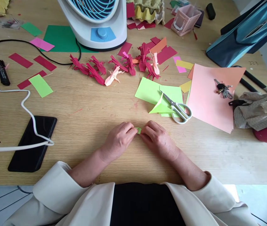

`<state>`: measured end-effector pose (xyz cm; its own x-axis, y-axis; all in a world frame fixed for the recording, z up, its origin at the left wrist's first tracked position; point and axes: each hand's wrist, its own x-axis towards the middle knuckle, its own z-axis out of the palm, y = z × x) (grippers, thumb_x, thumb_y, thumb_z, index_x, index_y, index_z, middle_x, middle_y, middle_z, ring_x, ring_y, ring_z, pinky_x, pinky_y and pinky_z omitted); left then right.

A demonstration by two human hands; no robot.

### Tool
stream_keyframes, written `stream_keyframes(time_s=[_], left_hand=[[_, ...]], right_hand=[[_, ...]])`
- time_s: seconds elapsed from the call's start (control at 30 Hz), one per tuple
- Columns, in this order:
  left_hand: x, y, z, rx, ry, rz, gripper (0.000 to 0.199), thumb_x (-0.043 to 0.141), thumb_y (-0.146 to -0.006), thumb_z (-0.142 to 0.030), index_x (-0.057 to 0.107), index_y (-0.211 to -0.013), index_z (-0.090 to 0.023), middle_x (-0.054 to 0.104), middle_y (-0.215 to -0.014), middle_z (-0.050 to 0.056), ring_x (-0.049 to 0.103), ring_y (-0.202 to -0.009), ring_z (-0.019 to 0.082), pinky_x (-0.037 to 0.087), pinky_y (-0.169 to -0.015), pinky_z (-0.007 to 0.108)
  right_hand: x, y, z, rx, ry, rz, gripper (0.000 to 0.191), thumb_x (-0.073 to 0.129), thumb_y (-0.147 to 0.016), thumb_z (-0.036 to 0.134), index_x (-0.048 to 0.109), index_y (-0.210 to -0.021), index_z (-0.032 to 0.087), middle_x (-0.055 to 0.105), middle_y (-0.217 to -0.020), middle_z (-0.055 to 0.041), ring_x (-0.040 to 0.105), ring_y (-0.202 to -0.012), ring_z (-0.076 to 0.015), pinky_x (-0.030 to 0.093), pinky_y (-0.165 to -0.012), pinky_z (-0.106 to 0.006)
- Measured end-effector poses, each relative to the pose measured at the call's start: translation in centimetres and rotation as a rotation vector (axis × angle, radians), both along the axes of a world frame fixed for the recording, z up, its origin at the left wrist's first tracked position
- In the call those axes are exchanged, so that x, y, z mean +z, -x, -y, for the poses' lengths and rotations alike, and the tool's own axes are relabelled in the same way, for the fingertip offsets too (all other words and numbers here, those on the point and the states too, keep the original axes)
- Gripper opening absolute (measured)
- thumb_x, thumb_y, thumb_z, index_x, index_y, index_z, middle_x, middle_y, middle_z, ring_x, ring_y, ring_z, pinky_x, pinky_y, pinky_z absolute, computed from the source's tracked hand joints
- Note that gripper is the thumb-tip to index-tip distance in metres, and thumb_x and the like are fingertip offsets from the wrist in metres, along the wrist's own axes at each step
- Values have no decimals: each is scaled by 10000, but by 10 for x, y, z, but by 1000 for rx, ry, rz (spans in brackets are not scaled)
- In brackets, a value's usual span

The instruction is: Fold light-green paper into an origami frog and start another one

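Note:
Between the fingertips of both hands is a small folded piece of green paper (139, 130), mostly covered by the fingers. My left hand (119, 138) pinches its left end, and my right hand (158, 139) pinches its right end. Both hands are low over the table, near its front edge. Beyond them to the right, light green sheets (147, 91) lie with white-handled scissors (180, 112) on top. Several folded red paper figures (130, 64) and a pale pink one (113, 76) stand in a row farther back.
A white fan (95, 34) stands at the back. On the left are a black phone (29, 153), a white cable (29, 106) and a black marker (2, 72). Pink sheets (210, 94) with keys (224, 89) lie right, beside a crumpled cloth (260, 108).

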<state>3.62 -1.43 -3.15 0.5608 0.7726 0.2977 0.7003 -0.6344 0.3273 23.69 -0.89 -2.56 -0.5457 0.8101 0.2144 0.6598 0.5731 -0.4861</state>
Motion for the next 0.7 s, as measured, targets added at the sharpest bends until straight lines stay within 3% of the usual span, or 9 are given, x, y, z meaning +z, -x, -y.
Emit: stream_keyframes(time_s=[0.27,0.7], left_hand=[[-1,1,1,-31,-70,-53,159,486,-966,-124,620,-888,-157,582,-821,42,548,-777,175,466,-737,306],[-2,-4,0,23,-10,3,120,502,-958,-158,608,-903,-150,573,-853,50,546,-766,170,472,-726,314]], right_hand=[[1,-4,6,-67,40,9,136,550,-946,159,603,-822,173,562,-833,-55,549,-740,-171,460,-699,-288],[2,2,9,-185,49,95,131,531,-926,159,574,-805,183,577,-829,-60,551,-752,-192,453,-725,-314]])
